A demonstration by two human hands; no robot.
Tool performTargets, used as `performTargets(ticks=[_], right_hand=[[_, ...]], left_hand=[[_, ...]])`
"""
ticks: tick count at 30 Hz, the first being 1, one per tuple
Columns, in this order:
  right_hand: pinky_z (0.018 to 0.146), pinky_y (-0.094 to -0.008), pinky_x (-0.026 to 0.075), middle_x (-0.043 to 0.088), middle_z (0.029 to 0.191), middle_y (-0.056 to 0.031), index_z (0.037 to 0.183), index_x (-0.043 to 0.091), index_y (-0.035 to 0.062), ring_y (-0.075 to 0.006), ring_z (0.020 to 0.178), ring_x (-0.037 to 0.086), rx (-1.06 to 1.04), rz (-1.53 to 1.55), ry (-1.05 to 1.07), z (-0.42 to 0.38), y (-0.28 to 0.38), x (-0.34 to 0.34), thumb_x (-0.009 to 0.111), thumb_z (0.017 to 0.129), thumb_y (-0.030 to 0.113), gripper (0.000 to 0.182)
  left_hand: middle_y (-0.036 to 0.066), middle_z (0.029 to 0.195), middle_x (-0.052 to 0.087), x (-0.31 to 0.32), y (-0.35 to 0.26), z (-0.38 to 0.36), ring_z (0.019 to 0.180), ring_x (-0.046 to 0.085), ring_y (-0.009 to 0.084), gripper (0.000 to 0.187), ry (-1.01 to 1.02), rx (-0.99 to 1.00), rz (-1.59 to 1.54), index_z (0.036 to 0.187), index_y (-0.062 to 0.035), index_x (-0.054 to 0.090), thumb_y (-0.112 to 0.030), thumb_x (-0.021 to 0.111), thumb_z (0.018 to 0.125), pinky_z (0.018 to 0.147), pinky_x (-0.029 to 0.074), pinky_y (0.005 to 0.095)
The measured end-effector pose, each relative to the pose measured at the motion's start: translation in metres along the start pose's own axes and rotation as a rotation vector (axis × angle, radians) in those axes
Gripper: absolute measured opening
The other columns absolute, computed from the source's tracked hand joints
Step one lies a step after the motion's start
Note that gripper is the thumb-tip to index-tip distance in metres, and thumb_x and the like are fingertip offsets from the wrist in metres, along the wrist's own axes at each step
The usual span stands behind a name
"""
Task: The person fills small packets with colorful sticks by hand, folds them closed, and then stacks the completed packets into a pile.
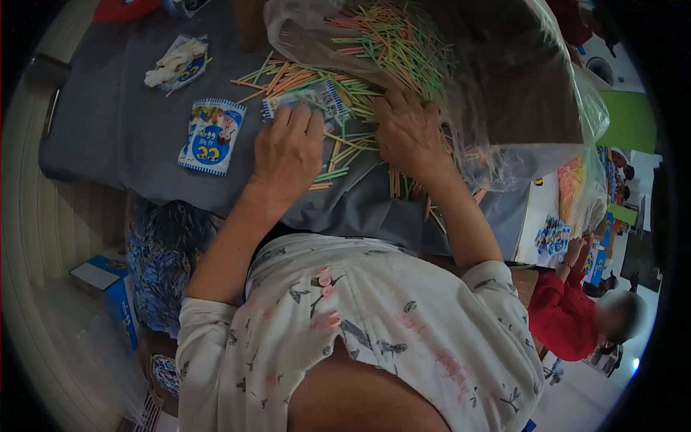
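My left hand (289, 147) is closed, with its fingertips curled over the near edge of a small blue-and-clear packet (317, 101). That packet lies over loose, thin coloured sticks (288, 78) in green, yellow, orange and pink. To the right of it, my right hand (412, 137) reaches into the sticks with its fingers curled down around some of them; the fingertips are partly hidden. Left of my left hand lies a filled blue-and-white printed packet (212, 137). Farther back, another packet (178, 63) has a crumpled whitish item on it.
A large clear plastic bag (489, 155) spills sticks from a brown box (529, 93) at the right. Grey cloth (101, 122) covers the table. At far right, a person in a red top (565, 317) works by several packets (553, 236). A blue-and-white carton (115, 288) stands lower left.
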State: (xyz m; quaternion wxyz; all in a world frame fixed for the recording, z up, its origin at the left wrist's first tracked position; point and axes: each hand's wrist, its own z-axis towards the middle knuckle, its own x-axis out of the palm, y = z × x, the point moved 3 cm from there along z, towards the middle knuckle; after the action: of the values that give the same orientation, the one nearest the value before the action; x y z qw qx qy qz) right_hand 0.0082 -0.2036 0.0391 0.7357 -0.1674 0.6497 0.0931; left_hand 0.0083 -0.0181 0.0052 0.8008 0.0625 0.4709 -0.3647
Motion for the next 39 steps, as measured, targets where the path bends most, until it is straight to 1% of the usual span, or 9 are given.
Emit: performTargets(ticks=[7,13,18,22,24,28,31,38,39], right_hand=[[0.086,-0.0515,0.044,0.061,0.104,-0.0133,0.102,0.058,0.0048,-0.0334,0.105,0.057,0.010,0.036,-0.041,-0.003,-0.006,0.019,0.062,0.078,0.012,0.025],[0.081,-0.0516,0.043,0.063,0.102,-0.0171,0.099,0.054,0.0039,-0.0351,0.099,0.059,0.062,0.190,-0.145,-0.009,-0.028,0.016,0.060,0.084,0.011,0.018],[0.073,-0.0518,0.044,0.061,0.085,-0.0231,0.102,0.051,0.0015,-0.0442,0.086,0.058,0.219,0.508,-0.224,-0.019,-0.037,-0.001,0.059,0.087,0.011,0.019],[0.068,-0.0532,0.044,0.059,0.073,-0.0242,0.105,0.049,0.0015,-0.0485,0.076,0.057,0.201,0.618,-0.355,-0.021,-0.050,-0.010,0.060,0.088,0.013,0.024],[0.069,-0.0524,0.045,0.060,0.072,-0.0232,0.106,0.050,0.0024,-0.0469,0.075,0.059,0.195,0.620,-0.226,-0.024,-0.041,-0.009,0.060,0.088,0.013,0.023],[0.071,-0.0493,0.048,0.063,0.072,-0.0200,0.102,0.056,0.0048,-0.0399,0.073,0.064,0.050,0.180,-0.001,-0.033,-0.029,0.004,0.060,0.086,0.014,0.019],[0.073,-0.0474,0.049,0.064,0.071,-0.0196,0.097,0.059,0.0053,-0.0357,0.072,0.066,0.052,0.196,0.118,-0.026,-0.031,0.008,0.062,0.083,0.015,0.018],[0.072,-0.0370,0.050,0.066,0.086,-0.0176,0.099,0.060,0.0029,-0.0356,0.078,0.065,-0.108,-0.067,-0.276,-0.024,-0.028,0.008,0.055,0.085,0.005,0.015],[0.070,-0.0353,0.049,0.065,0.086,-0.0140,0.099,0.059,0.0026,-0.0333,0.078,0.064,0.103,0.441,-0.233,-0.028,-0.037,0.007,0.051,0.088,0.003,0.014]], left_hand=[[0.009,0.085,0.056,0.008,-0.002,0.004,0.082,0.056,0.0265,0.015,-0.021,0.048,0.207,0.085,-0.0017,0.061,-0.008,0.063,0.073,0.068,0.051,0.0363],[0.009,0.083,0.058,-0.009,0.003,0.000,0.081,0.058,0.0267,0.013,-0.062,0.013,-0.070,0.083,-0.0029,0.065,-0.003,0.066,0.069,0.073,0.050,0.0381],[0.011,0.085,0.061,-0.012,0.023,0.003,0.082,0.059,0.0285,0.021,0.046,-0.287,-0.654,0.090,-0.0003,0.069,0.005,0.066,0.070,0.070,0.049,0.0354],[0.009,0.085,0.060,-0.014,0.019,0.004,0.085,0.057,0.0299,0.014,-0.100,-0.114,-0.374,0.085,-0.0005,0.069,-0.003,0.069,0.072,0.074,0.049,0.0390],[0.010,0.086,0.060,-0.008,0.010,0.000,0.084,0.057,0.0305,0.016,-0.022,0.017,-0.160,0.088,0.0013,0.069,-0.001,0.067,0.072,0.075,0.049,0.0402],[0.010,0.086,0.059,-0.024,0.003,0.001,0.086,0.056,0.0304,0.017,0.017,-0.050,-0.240,0.088,0.0019,0.069,0.001,0.066,0.071,0.075,0.049,0.0405],[0.011,0.086,0.058,-0.030,0.010,-0.002,0.088,0.056,0.0302,0.017,0.033,-0.093,-0.308,0.087,0.0010,0.068,0.002,0.066,0.070,0.075,0.049,0.0401],[0.011,0.087,0.058,-0.020,0.014,-0.002,0.088,0.056,0.0295,0.015,-0.035,-0.033,-0.191,0.089,0.0001,0.070,-0.001,0.064,0.075,0.074,0.049,0.0394],[0.011,0.087,0.058,-0.017,0.014,-0.004,0.087,0.056,0.0294,0.015,0.022,-0.051,-0.175,0.089,-0.0003,0.070,-0.001,0.064,0.076,0.074,0.049,0.0393]])
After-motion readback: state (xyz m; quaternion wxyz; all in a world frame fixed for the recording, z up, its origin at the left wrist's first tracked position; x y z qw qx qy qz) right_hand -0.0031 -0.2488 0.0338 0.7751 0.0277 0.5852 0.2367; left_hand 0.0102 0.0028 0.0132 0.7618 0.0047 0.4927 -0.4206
